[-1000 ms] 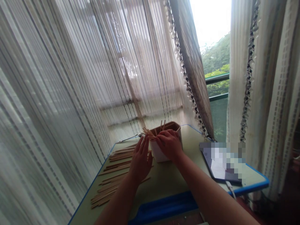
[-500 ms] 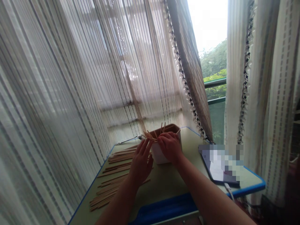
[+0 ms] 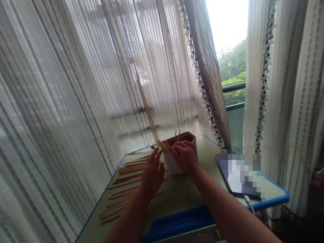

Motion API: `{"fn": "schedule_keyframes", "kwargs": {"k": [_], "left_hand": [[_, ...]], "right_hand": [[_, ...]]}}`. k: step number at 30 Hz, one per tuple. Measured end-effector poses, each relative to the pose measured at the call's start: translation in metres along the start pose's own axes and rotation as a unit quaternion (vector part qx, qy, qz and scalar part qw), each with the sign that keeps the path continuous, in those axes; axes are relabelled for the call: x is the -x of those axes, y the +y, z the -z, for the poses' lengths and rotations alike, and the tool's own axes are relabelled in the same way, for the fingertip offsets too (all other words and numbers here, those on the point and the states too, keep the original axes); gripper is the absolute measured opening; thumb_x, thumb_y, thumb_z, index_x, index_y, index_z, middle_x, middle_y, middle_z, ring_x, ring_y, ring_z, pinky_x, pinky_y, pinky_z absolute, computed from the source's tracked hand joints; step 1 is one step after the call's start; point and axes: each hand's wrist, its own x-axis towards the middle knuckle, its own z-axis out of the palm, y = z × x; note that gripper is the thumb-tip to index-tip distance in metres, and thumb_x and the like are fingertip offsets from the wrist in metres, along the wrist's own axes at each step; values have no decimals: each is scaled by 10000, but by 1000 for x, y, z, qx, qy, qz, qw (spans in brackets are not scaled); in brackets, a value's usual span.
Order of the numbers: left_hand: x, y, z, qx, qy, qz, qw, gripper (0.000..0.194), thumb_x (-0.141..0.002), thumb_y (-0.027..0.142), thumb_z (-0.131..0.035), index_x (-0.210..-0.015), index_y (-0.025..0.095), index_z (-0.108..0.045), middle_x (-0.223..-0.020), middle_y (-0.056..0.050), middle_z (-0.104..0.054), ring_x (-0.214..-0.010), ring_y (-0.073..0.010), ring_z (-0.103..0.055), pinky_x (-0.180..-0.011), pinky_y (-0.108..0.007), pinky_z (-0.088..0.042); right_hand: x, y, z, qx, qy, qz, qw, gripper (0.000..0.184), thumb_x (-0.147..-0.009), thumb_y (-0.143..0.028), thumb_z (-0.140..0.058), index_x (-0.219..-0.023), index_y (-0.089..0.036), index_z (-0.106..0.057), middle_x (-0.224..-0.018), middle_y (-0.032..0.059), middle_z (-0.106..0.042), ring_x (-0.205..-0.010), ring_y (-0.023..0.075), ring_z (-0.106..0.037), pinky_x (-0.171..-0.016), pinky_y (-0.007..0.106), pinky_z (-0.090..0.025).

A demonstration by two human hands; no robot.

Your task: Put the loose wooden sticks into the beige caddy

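A bunch of thin wooden chopsticks (image 3: 164,145) lies aslant over the left rim of a pale box (image 3: 172,164) with a brown inside. My right hand (image 3: 184,154) is closed round the bunch's right end, against the box's near rim. Two more sticks (image 3: 177,135) poke up out of the box behind it. Just left of the box is my left hand (image 3: 152,170), fingers spread and holding nothing, its tips below the bunch's left end. Rows of chopsticks (image 3: 126,199) lie on the table to its left, partly hidden by the hand and forearm.
A tablet or phone (image 3: 236,175), partly pixelated, rests at the table's right with a white cable (image 3: 249,203) plugged in. A metal utensil (image 3: 141,149) lies at the back left. Curtains (image 3: 149,67) hang behind the blue-edged table (image 3: 184,194).
My left hand has dropped slightly away from the bunch, its fingers spreading. My right hand stays at the box with the chopsticks. The view has shifted a little.
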Motion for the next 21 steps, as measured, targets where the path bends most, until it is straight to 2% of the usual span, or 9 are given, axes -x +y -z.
{"fn": "schedule_keyframes", "kwargs": {"k": [3,10,12,17,21], "left_hand": [[0,0,0,0,-11,3,1000,505,-871,156,-399,-1367,184,-309,-1405,-132,-369,-1295,-242,-361,-1049,-450,-370],[-1,1,1,-5,-22,25,999,453,-839,162,-440,-1291,176,-406,-1336,-125,-432,-1225,-247,-421,-1018,-438,-392],[-2,1,1,-9,-41,42,998,428,-822,155,-454,-1250,164,-447,-1291,-122,-475,-1183,-241,-452,-1001,-419,-400],[-2,4,1,-20,-190,101,976,260,-776,150,-492,-1013,192,-591,-1018,-69,-625,-991,-210,-565,-899,-351,-435],[1,6,-2,-31,-287,117,950,245,-735,131,-504,-942,197,-616,-965,-54,-655,-930,-203,-594,-830,-306,-437]], "right_hand": [[0,0,-1,4,2,-1,1000,163,-816,-366,-596,-816,-225,-678,-920,7,-681,-939,192,-513,-878,356,-297],[-1,-1,1,6,8,2,1000,190,-868,-304,-521,-806,-217,-678,-901,21,-683,-920,183,-521,-863,355,-298],[-1,-1,2,4,7,0,1000,200,-873,-305,-514,-796,-216,-676,-900,21,-683,-920,185,-520,-869,356,-296],[-1,-1,1,6,4,-5,1000,214,-886,-300,-491,-811,-210,-671,-913,20,-682,-925,183,-521,-876,352,-295],[-1,0,0,6,4,-7,1000,200,-877,-303,-505,-809,-210,-669,-905,18,-683,-924,184,-520,-874,351,-295]]}}
